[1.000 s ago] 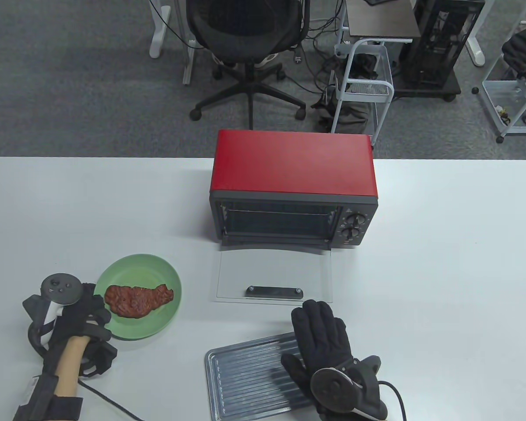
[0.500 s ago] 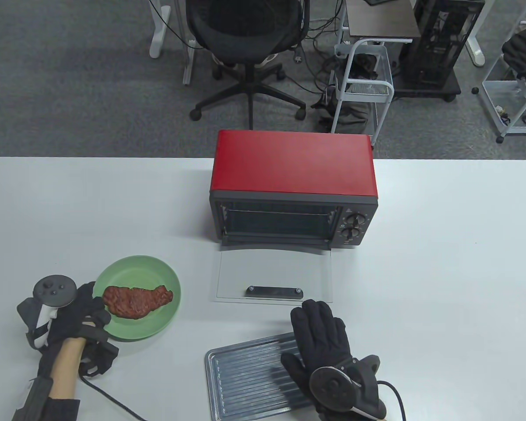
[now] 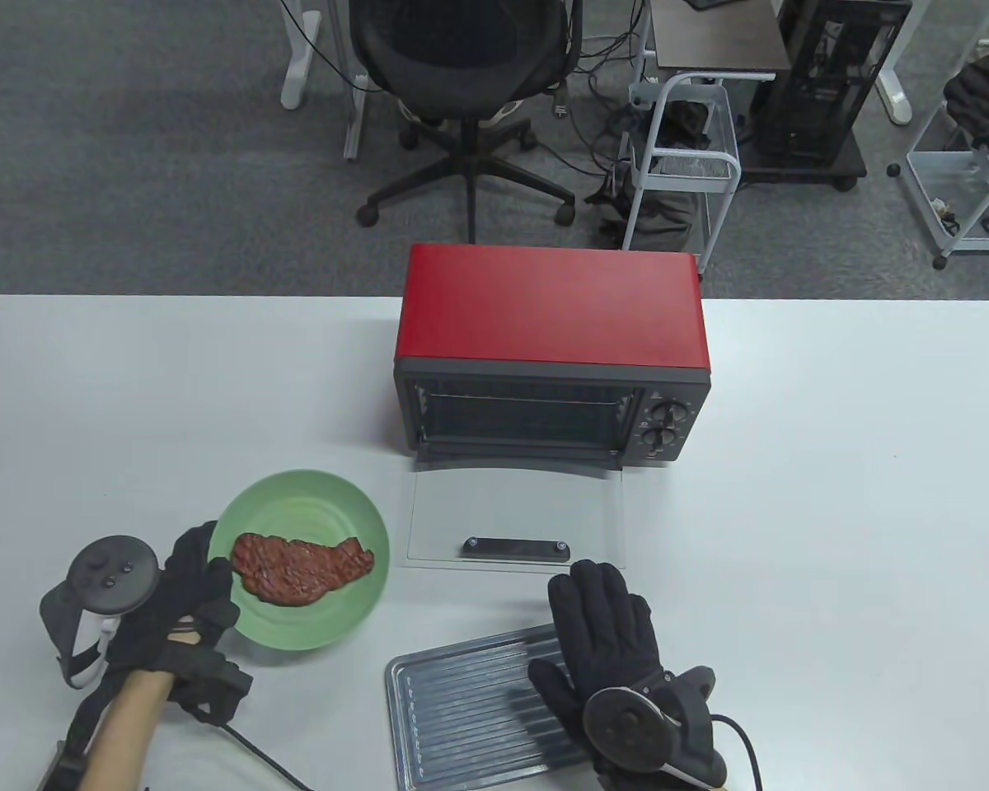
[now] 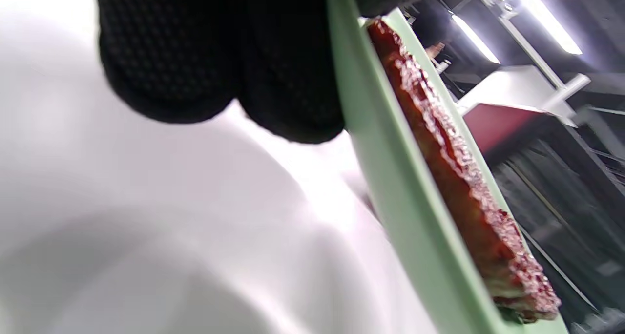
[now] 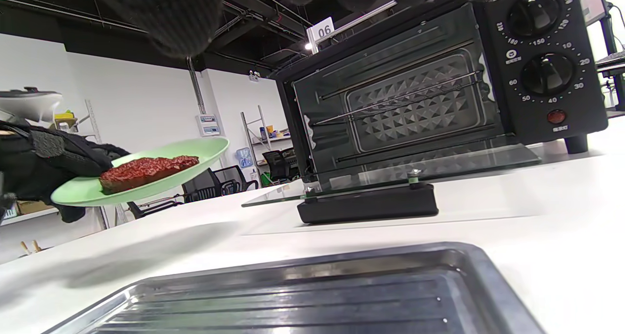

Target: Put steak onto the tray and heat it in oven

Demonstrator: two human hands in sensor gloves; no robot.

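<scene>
A reddish-brown steak (image 3: 301,566) (image 5: 148,171) (image 4: 464,177) lies on a green plate (image 3: 330,511) (image 5: 205,147) (image 4: 390,177). My left hand (image 3: 185,597) grips the plate's left rim and holds it above the white table, tilted. A ribbed metal tray (image 3: 461,717) (image 5: 342,295) lies at the front middle. My right hand (image 3: 597,626) lies flat, fingers straight, on the tray's right end. The red oven (image 3: 552,362) (image 5: 439,94) stands behind with its glass door (image 3: 515,519) (image 5: 390,175) folded down onto the table.
The oven's two dials (image 3: 663,424) (image 5: 534,46) are on its right front. An office chair (image 3: 461,74) and white carts (image 3: 692,148) stand on the floor beyond the table's far edge.
My left hand has lifted the plate with the steak off the table and carried it right, toward the tray. The right hand has stayed on the tray.
</scene>
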